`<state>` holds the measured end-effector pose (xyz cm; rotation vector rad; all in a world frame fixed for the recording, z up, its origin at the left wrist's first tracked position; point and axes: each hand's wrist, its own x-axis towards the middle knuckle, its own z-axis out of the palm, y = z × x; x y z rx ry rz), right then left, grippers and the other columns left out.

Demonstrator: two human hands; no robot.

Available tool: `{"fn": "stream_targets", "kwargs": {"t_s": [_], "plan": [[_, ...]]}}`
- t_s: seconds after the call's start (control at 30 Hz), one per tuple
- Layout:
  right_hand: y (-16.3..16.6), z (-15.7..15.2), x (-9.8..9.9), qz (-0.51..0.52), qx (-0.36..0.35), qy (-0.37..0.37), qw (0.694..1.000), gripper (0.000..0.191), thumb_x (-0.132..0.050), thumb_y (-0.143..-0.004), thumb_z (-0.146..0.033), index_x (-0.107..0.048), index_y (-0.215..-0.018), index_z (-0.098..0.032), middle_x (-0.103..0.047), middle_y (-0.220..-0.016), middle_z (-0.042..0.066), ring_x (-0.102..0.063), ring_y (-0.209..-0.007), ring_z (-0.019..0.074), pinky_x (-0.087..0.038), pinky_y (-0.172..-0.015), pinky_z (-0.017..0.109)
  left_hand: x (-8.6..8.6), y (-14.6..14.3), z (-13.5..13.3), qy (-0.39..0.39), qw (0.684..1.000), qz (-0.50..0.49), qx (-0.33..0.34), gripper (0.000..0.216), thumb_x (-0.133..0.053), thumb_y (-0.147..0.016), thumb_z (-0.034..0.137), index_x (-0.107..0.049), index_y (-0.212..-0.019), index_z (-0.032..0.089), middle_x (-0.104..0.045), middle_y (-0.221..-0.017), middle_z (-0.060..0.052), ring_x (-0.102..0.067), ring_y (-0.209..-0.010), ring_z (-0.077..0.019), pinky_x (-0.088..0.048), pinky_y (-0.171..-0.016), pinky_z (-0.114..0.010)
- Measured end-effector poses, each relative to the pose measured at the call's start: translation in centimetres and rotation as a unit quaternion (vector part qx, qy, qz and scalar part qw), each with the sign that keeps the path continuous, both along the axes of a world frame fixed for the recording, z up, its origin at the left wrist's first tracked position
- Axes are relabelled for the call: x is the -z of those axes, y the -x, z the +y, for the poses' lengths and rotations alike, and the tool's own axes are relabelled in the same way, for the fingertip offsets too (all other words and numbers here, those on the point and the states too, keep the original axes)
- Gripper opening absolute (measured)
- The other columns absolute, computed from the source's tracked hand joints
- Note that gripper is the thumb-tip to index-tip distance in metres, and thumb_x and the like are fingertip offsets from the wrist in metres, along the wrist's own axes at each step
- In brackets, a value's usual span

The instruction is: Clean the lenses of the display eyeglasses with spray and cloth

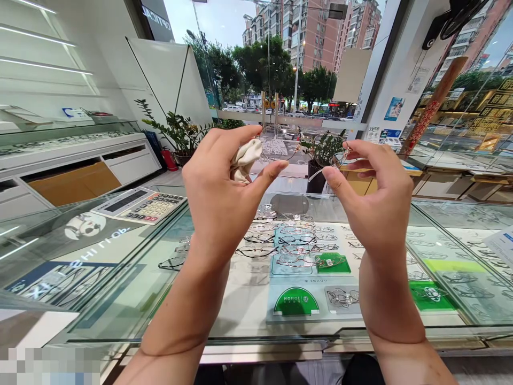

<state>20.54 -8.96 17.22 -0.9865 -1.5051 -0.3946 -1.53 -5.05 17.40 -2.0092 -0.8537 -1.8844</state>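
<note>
Both hands are raised above a glass display counter [280, 326]. My left hand [220, 192] pinches a beige cleaning cloth [245, 159] between thumb and fingers. My right hand [377, 198] is closed on the side of a thin-framed pair of glasses [316, 155], held up between the two hands. The cloth sits against the left lens of the glasses. The frame is faint against the window behind it.
Under the counter glass lie several rows of spectacle frames [288, 240] and green brand cards [296, 302]. A calculator [140, 205] rests on the counter at left. Potted plants [320, 155] stand behind, with white shelving [72, 155] at left and shop windows ahead.
</note>
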Motion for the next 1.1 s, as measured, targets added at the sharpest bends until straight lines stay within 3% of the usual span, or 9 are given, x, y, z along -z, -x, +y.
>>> {"fn": "stream_targets", "kwargs": {"t_s": [0.17,0.33,0.6,1.0,1.1], "plan": [[-0.06,-0.06,0.05,-0.004,0.004,0.007,1.0,0.031,-0.077,-0.093,-0.038,-0.071,-0.122,-0.032,-0.073,-0.119,0.008,-0.073,-0.101,0.0289,-0.063,-0.09,0.05,-0.1,-0.1,-0.24,0.0,1.0,-0.002,-0.012,0.055,-0.074,-0.083,0.075,-0.073,-0.124,0.038,-0.075,-0.114,-0.005,-0.07,-0.106,-0.0347,-0.058,-0.088,-0.056],[-0.08,0.02,0.06,-0.001,0.001,-0.003,1.0,0.035,-0.08,-0.089,-0.036,-0.072,-0.122,-0.025,-0.074,-0.116,0.008,-0.073,-0.097,0.0261,-0.063,-0.088,0.049,-0.06,-0.08,-0.26,0.004,1.0,-0.008,0.001,0.056,-0.073,-0.083,0.076,-0.072,-0.125,0.038,-0.075,-0.114,-0.006,-0.07,-0.111,-0.036,-0.059,-0.089,-0.056],[-0.13,0.01,0.09,-0.005,0.007,0.011,1.0,0.035,-0.076,-0.091,-0.04,-0.072,-0.123,-0.028,-0.075,-0.116,0.007,-0.073,-0.098,0.0274,-0.062,-0.09,0.05,-0.19,-0.12,-0.4,-0.005,1.0,0.002,-0.019,0.05,-0.073,-0.086,0.072,-0.073,-0.123,0.038,-0.075,-0.112,-0.006,-0.071,-0.105,-0.0343,-0.059,-0.085,-0.055],[-0.14,0.02,0.09,-0.015,0.017,-0.004,1.0,0.034,-0.077,-0.091,-0.042,-0.072,-0.121,-0.025,-0.075,-0.113,0.008,-0.073,-0.096,0.0265,-0.062,-0.088,0.048,0.12,0.02,0.37,-0.005,0.999,-0.022,0.041,0.057,-0.074,-0.081,0.076,-0.074,-0.123,0.037,-0.075,-0.114,-0.005,-0.07,-0.113,-0.0368,-0.06,-0.089,-0.054],[-0.15,0.03,0.1,-0.013,0.018,-0.003,1.0,0.034,-0.077,-0.091,-0.043,-0.072,-0.12,-0.025,-0.075,-0.113,0.008,-0.073,-0.096,0.0268,-0.062,-0.089,0.049,0.11,0.05,0.5,-0.013,0.999,-0.017,0.031,0.056,-0.075,-0.082,0.074,-0.074,-0.123,0.036,-0.075,-0.113,-0.005,-0.071,-0.109,-0.0361,-0.059,-0.088,-0.054]]}}
